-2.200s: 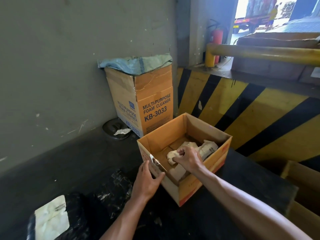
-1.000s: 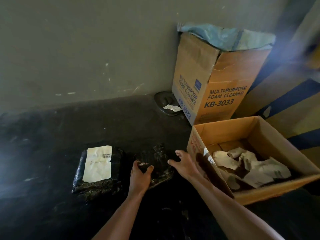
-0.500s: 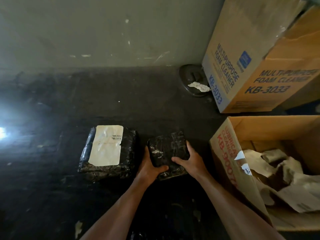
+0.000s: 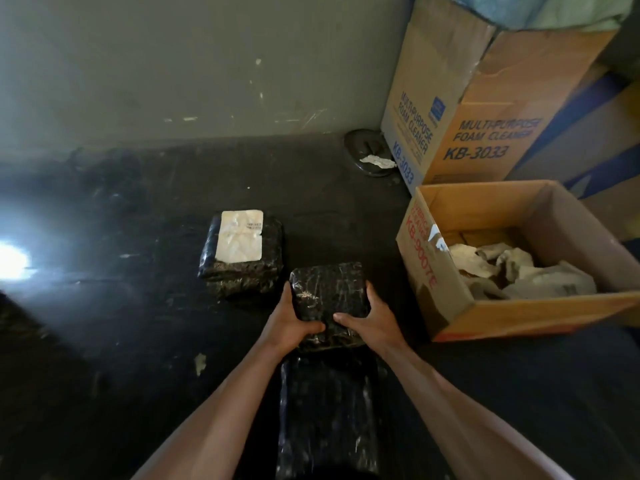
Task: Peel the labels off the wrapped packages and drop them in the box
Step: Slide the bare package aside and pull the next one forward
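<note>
A small black-wrapped package (image 4: 327, 292) with no label on top sits in the middle of the dark floor. My left hand (image 4: 289, 323) grips its left side and my right hand (image 4: 372, 320) grips its right side, thumbs on top. To its upper left lies a second black package (image 4: 242, 271) bearing a cream label (image 4: 239, 235). A third black-wrapped package (image 4: 327, 414) lies between my forearms, close to me. At the right stands the open cardboard box (image 4: 450, 323) holding several crumpled peeled labels (image 4: 519, 271).
A tall "Foam Cleaner" carton (image 4: 467, 109) with cloth on top stands behind the open box against the grey wall. A dark round lid (image 4: 367, 152) with a paper scrap lies beside it. Bright glare shows at the far left (image 4: 10, 261).
My right hand left the box and both hands moved to the unlabelled package and took hold of it. It now sits nearer me, lower and right of the labelled package.
</note>
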Demonstrator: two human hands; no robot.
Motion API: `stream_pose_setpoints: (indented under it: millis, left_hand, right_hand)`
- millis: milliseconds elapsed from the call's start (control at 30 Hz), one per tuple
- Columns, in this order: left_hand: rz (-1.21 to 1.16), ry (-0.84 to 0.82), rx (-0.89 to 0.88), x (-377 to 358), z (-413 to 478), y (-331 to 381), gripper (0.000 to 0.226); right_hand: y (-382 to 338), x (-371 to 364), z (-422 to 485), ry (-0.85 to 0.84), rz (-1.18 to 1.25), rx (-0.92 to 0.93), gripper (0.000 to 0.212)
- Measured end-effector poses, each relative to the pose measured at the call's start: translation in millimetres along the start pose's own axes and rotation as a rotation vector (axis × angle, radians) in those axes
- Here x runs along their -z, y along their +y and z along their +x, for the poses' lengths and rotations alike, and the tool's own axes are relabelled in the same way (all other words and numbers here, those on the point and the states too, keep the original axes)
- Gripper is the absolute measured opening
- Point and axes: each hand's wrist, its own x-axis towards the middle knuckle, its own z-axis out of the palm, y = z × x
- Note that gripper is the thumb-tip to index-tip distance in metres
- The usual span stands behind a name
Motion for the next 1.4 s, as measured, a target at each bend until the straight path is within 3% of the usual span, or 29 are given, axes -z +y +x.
stream_pose_setpoints:
  millis: [200,467,667,1067,1267,1400]
  left_hand:
    - [-0.016,-0.096,-0.046,15,-107,-26,0.113]
    - [-0.016,-0.146,-0.040,7,-170,-42,0.107]
    - [0.024,-0.142,0.003,-8,-210,-55,0.118]
    - [0.058,-0.074,-0.052,-5,-236,-64,0.087]
    - [0.044,-0.058,0.022,5,-241,-65,0.112]
    - [0.019,-0.015,0.042,22,-242,-61,0.105]
  right_hand:
    - [16,-25,-107,0.013,-0.007,0.047,0.118]
    - [44,-33,-168,0.021,0.019,0.003,0.132]
    - [55,-41,-212,0.011,0.020,-0.025,0.119]
    - [66,-40,-236,0.076,-0.118,0.006,0.098]
    - [60,-36,-241,0.157,-0.153,0.034,0.076]
    - [46,-36,-230,0.254,-0.165,0.051,0.070]
